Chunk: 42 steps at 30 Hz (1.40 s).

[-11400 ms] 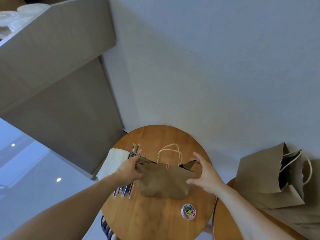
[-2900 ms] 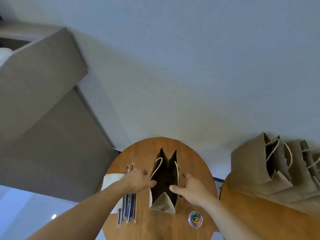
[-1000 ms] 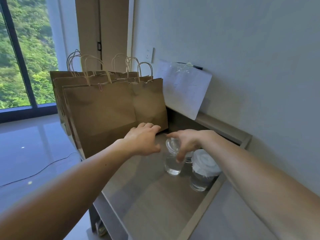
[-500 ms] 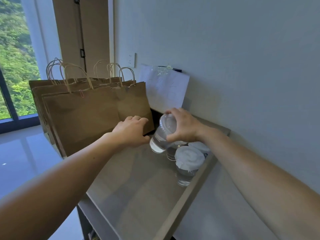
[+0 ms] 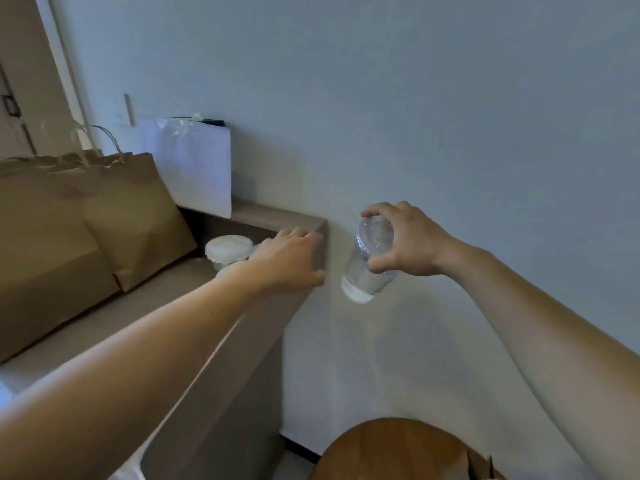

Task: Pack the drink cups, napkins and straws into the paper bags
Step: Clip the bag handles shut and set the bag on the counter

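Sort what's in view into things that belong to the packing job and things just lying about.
Job: clear cup held in the right hand; lidded cup on the shelf; paper bags.
Lying about: upright white sheet; wall plate.

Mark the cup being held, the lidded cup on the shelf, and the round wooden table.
held cup (image 5: 360,277), head view, its clear side wall.
lidded cup (image 5: 228,247), head view, its white lid.
round wooden table (image 5: 391,452), head view, its bare top.

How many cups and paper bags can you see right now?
Drink cups: 2 (held cup, white-lidded cup); the left hand may hide more.
Paper bags: 2 distinct (front bag, big bag); tops blurred.
Total: 4.
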Each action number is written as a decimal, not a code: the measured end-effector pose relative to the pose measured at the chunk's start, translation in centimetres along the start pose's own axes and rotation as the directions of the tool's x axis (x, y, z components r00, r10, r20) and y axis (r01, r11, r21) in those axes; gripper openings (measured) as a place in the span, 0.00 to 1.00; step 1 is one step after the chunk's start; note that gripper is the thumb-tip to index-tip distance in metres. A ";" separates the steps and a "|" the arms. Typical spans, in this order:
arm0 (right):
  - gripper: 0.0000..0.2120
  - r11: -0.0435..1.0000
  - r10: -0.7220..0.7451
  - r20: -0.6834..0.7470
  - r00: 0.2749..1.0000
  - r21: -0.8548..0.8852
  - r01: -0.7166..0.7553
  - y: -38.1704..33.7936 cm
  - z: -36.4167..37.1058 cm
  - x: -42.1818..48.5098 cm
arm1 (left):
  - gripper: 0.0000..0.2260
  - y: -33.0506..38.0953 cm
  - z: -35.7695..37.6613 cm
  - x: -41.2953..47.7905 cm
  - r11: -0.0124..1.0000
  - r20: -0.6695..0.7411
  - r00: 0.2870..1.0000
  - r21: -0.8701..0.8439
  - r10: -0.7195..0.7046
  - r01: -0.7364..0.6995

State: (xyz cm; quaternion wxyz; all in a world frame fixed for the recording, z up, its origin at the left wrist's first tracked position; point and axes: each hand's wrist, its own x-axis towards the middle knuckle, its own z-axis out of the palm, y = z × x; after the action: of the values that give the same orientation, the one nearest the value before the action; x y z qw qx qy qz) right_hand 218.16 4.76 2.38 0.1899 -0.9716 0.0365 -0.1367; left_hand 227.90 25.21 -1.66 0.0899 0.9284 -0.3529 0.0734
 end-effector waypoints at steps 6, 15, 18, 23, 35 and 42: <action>0.47 0.978 0.208 0.088 0.974 0.000 -0.209 12.3 2.0 -9.6 | 0.34 12.2 10.3 0.9 0.991 0.214 0.968 -0.063 0.128 -0.117; 0.46 0.906 0.407 0.240 0.881 0.021 -0.423 25.0 6.5 -20.0 | 0.35 23.6 26.9 -4.6 0.969 0.691 0.682 -0.217 0.240 -0.121; 0.49 0.898 0.416 0.251 0.874 0.041 -0.439 26.4 7.8 -21.1 | 0.36 24.6 30.6 -7.6 0.973 0.797 0.572 -0.231 0.193 -0.007; 0.44 0.885 0.419 0.217 0.882 0.119 -0.450 26.5 10.6 -21.5 | 0.20 25.9 33.9 -10.9 0.938 0.749 0.662 -0.214 -0.023 0.274; 0.43 0.929 0.342 0.349 0.872 0.015 -0.370 27.4 11.8 -25.5 | 0.13 24.5 35.7 -12.1 0.813 0.659 0.668 -0.144 -0.346 0.564; 0.47 0.954 0.065 0.625 0.778 -0.268 0.135 26.0 14.3 -27.1 | 0.10 25.1 35.2 -12.0 0.828 0.637 0.689 -0.138 -0.346 0.544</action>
State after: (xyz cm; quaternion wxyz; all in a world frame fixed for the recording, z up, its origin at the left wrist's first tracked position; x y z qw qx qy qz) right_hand 195.66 -10.80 -27.00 0.0398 -0.9790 -0.0269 0.1981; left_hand 204.81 6.80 -35.46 0.1393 0.9351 -0.1305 -0.2985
